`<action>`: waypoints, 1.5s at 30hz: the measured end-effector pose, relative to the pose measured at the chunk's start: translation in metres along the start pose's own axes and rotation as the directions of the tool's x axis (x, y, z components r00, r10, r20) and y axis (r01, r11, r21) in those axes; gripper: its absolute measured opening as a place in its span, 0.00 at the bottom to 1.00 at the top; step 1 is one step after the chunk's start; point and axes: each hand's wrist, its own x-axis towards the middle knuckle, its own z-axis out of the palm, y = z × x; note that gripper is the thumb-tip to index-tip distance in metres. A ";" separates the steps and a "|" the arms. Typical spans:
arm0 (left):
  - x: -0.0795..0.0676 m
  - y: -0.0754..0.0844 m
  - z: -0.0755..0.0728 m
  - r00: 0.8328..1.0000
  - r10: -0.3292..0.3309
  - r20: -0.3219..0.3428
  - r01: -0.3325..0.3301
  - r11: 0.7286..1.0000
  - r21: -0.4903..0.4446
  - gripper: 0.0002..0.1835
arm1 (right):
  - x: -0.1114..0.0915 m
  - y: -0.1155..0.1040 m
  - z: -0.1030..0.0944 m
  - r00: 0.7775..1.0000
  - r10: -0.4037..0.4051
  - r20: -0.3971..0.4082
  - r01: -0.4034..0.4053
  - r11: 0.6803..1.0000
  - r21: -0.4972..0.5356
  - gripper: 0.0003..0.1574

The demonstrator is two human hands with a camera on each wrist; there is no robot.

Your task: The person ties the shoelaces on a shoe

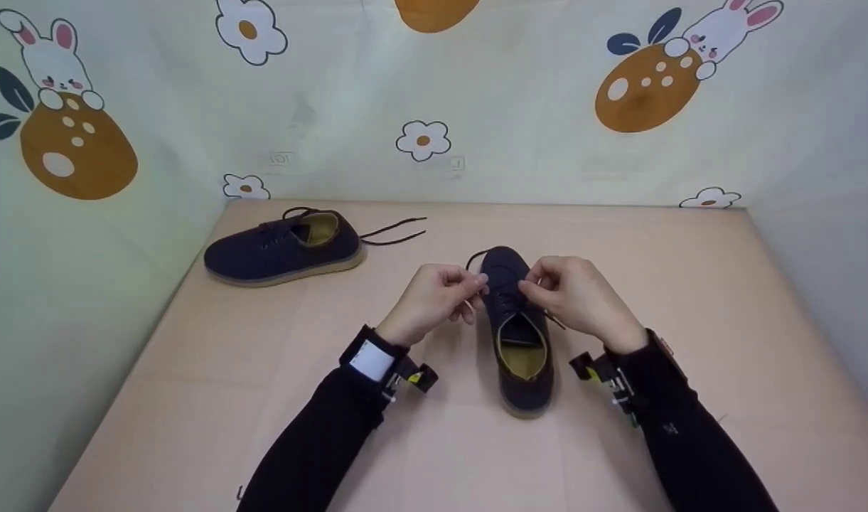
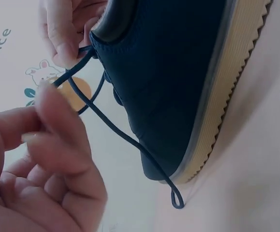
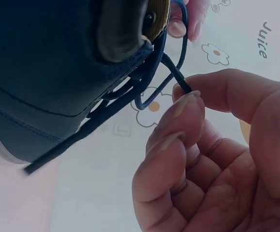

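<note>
A dark navy lace-up shoe [image 1: 526, 391] stands on the table with its toe away from me and its heel near. Over its laced front, my left hand [image 1: 434, 299] pinches a dark shoelace [image 2: 62, 79] between thumb and fingers. On the other side of the shoe, my right hand [image 1: 583, 295] pinches another part of the lace [image 3: 183, 84] between thumb and index finger. The lace strands cross above the tongue in both wrist views. One strand hangs past the toe in the left wrist view, ending in a small loop.
A matching navy shoe [image 1: 284, 249] sits at the back left, its toe pointing left and two lace ends [image 1: 398, 235] trailing right onto the table. Behind the pale table [image 1: 689, 398] hangs a cloth backdrop [image 1: 519, 85] printed with rabbits and flowers.
</note>
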 end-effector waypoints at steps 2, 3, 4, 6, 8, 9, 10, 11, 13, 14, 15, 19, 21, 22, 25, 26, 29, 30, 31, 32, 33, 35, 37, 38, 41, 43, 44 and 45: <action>-0.001 0.001 0.001 1.000 -0.001 0.011 0.002 1.000 -0.019 0.15 | 0.000 0.000 0.000 1.000 -0.004 0.005 0.004 1.000 0.004 0.08; -0.001 0.002 0.002 1.000 -0.005 0.018 0.005 1.000 -0.030 0.14 | -0.001 0.000 0.000 1.000 -0.005 0.006 0.005 1.000 0.005 0.08; -0.002 0.002 0.002 1.000 -0.009 0.024 0.009 0.999 -0.039 0.13 | -0.001 0.000 0.000 1.000 -0.008 0.008 0.008 1.000 0.006 0.08; -0.002 0.003 0.003 0.999 -0.021 0.041 0.023 0.998 -0.055 0.12 | -0.001 0.000 0.000 1.000 -0.013 0.007 0.013 1.000 0.004 0.08; -0.003 0.004 0.004 0.997 -0.038 0.063 0.041 0.998 -0.043 0.11 | -0.001 0.000 0.000 1.000 -0.016 0.002 0.016 1.000 0.001 0.08; -0.004 0.004 0.004 0.996 -0.043 0.072 0.045 0.999 -0.024 0.10 | -0.002 0.000 0.000 1.000 -0.017 -0.001 0.017 1.000 -0.001 0.08; -0.004 0.004 0.004 0.996 -0.046 0.079 0.046 0.999 0.003 0.10 | -0.002 0.000 0.000 1.000 -0.019 -0.002 0.019 1.000 -0.004 0.08; -0.004 0.003 0.005 0.995 -0.049 0.084 0.047 0.998 0.030 0.10 | -0.002 0.000 0.000 1.000 -0.020 -0.004 0.020 1.000 -0.006 0.08; -0.004 0.002 0.005 0.996 -0.045 0.077 0.038 0.996 0.085 0.12 | -0.002 0.000 0.000 1.000 -0.021 -0.003 0.021 1.000 -0.009 0.09; -0.003 0.001 0.006 0.997 -0.037 0.064 0.030 0.994 0.104 0.13 | -0.002 0.000 0.000 1.000 -0.023 -0.003 0.023 1.000 -0.010 0.09; -0.002 0.000 0.006 0.999 -0.029 0.045 0.023 0.993 0.116 0.14 | -0.002 0.000 0.000 1.000 -0.025 -0.004 0.025 1.000 -0.013 0.09; 0.004 -0.006 0.008 0.999 -0.004 -0.046 0.008 0.996 0.091 0.21 | -0.001 0.000 0.000 1.000 -0.029 -0.006 0.029 0.999 -0.022 0.08; 0.007 -0.009 0.009 0.997 -0.006 -0.075 0.009 0.999 0.044 0.21 | -0.001 0.000 0.000 1.000 -0.028 -0.005 0.028 0.999 -0.024 0.08; 0.008 -0.009 0.009 0.997 -0.009 -0.083 0.011 1.000 0.020 0.20 | 0.000 0.000 0.000 1.000 -0.027 -0.004 0.027 0.999 -0.023 0.08; 0.008 -0.010 0.011 0.996 -0.016 -0.083 0.012 0.999 -0.047 0.13 | -0.001 0.000 0.000 1.000 -0.025 -0.006 0.025 0.999 -0.023 0.08; 0.008 -0.010 0.012 0.997 -0.018 -0.077 0.013 0.998 -0.063 0.11 | -0.001 0.000 0.000 1.000 -0.025 -0.006 0.025 0.999 -0.022 0.08; 0.006 -0.008 0.013 0.999 -0.018 -0.051 0.014 0.997 -0.076 0.08 | -0.001 0.000 0.000 1.000 -0.019 -0.003 0.019 1.000 -0.015 0.08; 0.005 -0.008 0.013 0.999 -0.019 -0.038 0.016 0.997 -0.078 0.08 | -0.001 -0.001 0.000 1.000 -0.018 -0.001 0.018 1.000 -0.013 0.08; 0.005 -0.007 0.013 0.999 -0.022 -0.023 0.020 0.997 -0.081 0.07 | -0.001 -0.001 0.000 1.000 -0.015 0.001 0.015 1.000 -0.012 0.08; 0.004 -0.006 0.014 1.000 -0.028 -0.006 0.027 0.996 -0.083 0.07 | -0.001 -0.001 0.000 1.000 -0.014 0.002 0.014 1.000 -0.010 0.08; 0.003 -0.006 0.014 0.999 -0.035 0.011 0.035 0.996 -0.082 0.06 | -0.001 -0.001 0.000 1.000 -0.013 0.002 0.013 1.000 -0.009 0.08; 0.002 -0.005 0.014 0.998 -0.047 0.047 0.050 0.996 -0.074 0.06 | -0.001 -0.001 0.000 1.000 -0.016 -0.001 0.016 1.000 -0.014 0.08; 0.001 -0.004 0.014 0.996 -0.060 0.072 0.064 0.997 -0.049 0.06 | -0.001 -0.002 0.000 1.000 -0.018 -0.001 0.018 1.000 -0.015 0.09; 0.001 -0.004 0.014 0.995 -0.063 0.076 0.065 0.997 -0.029 0.07 | -0.001 -0.002 0.000 1.000 -0.017 0.001 0.017 1.000 -0.014 0.09; 0.001 -0.006 0.014 0.998 -0.058 0.038 0.057 0.998 0.035 0.13 | 0.000 -0.002 0.000 1.000 -0.010 0.005 0.010 1.000 -0.011 0.09; 0.003 -0.007 0.014 0.999 -0.050 -0.005 0.050 0.998 0.048 0.17 | -0.001 -0.003 0.000 1.000 -0.005 0.009 0.005 1.000 -0.008 0.09; 0.004 -0.008 0.014 0.999 -0.046 -0.024 0.047 0.998 0.045 0.18 | -0.001 -0.003 -0.001 1.000 -0.002 0.010 0.002 1.000 -0.006 0.09; 0.005 -0.010 0.015 0.998 -0.041 -0.039 0.043 0.998 0.036 0.19 | -0.001 -0.003 -0.001 1.000 0.000 0.010 0.000 1.000 -0.006 0.08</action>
